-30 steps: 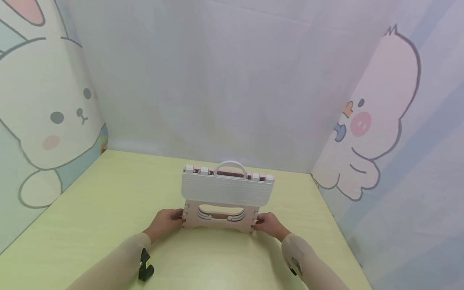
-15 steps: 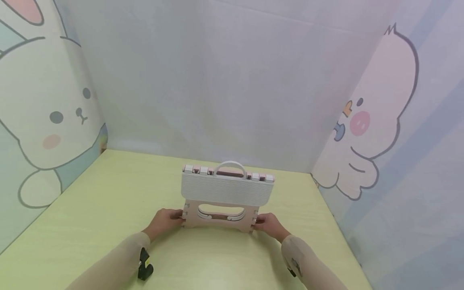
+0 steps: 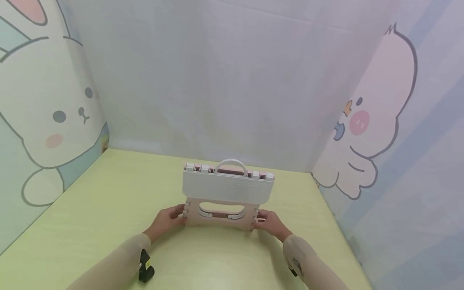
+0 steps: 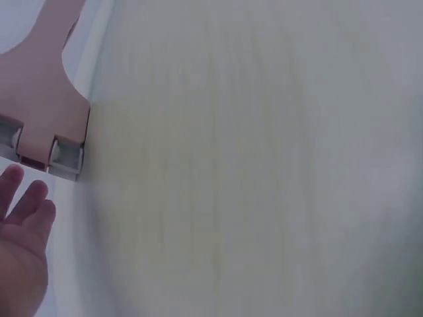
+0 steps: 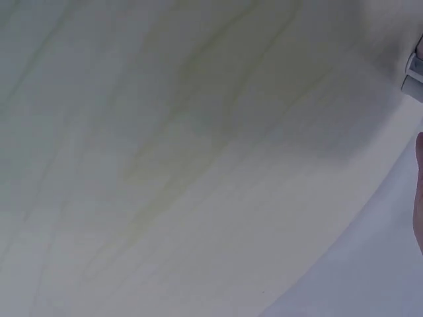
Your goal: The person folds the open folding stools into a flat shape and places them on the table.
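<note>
A pink and white folding stool (image 3: 227, 187) stands on its edge on the yellow surface, its white arched handle on top and a pink leg panel with an oval opening below. My left hand (image 3: 166, 220) holds the panel's lower left side between thumb and fingers. On the opposite side my right hand (image 3: 273, 225) pinches the lower right edge. The left wrist view has three spread fingers of the left hand (image 4: 23, 244) beside the pink panel (image 4: 46, 86). Only slivers of the right hand (image 5: 419, 198) and stool (image 5: 414, 82) show in the right wrist view.
The yellow tabletop (image 3: 119, 189) extends around the stool. A pale curtain (image 3: 203, 80) hangs behind it, with a printed rabbit (image 3: 47, 92) at the left and a printed bird (image 3: 384, 100) at the right.
Fingers of both hands have shifted slightly upward along the stool's sides. The stool stands slightly higher in the head view, which has itself shifted a little.
</note>
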